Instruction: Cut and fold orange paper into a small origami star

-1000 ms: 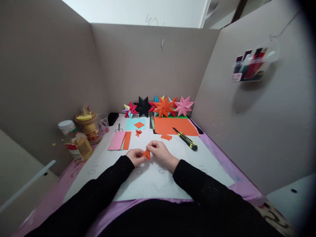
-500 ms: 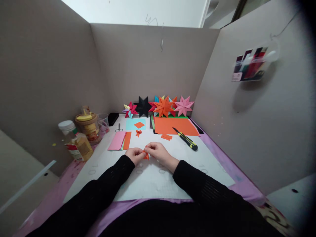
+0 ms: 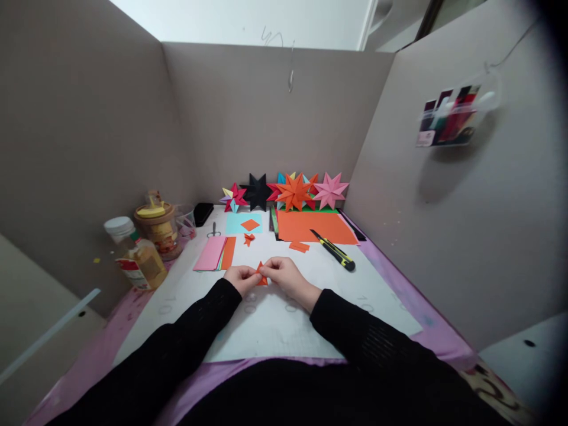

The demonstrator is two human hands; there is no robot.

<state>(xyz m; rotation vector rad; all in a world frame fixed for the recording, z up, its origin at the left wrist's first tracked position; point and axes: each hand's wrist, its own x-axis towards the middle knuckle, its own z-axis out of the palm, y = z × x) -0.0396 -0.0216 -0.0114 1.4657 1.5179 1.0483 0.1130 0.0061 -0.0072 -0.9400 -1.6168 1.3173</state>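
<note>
A small folded piece of orange paper (image 3: 262, 279) is pinched between both hands over the middle of the white sheet. My left hand (image 3: 242, 278) grips its left side with closed fingertips. From the right, the thumb and fingers of my right hand (image 3: 284, 275) close on its other side. The tip of the paper points away from me, and fingers cover part of it. Just beyond lies another folded orange piece (image 3: 249, 239). Orange paper strips (image 3: 299, 247) rest past my right hand, and a stack of coloured paper (image 3: 212, 253) is beyond my left.
A yellow-and-black utility knife (image 3: 336, 251) lies at the right beside orange sheets (image 3: 310, 226). Scissors (image 3: 214, 230) and an orange square (image 3: 251, 225) are farther back. Several paper stars (image 3: 294, 191) stand along the rear wall. A glue bottle (image 3: 139, 260) and a tub (image 3: 158, 228) stand left.
The orange paper has turned slightly in my fingers, and its pointed tip now shows above them. My right hand has shifted very slightly.
</note>
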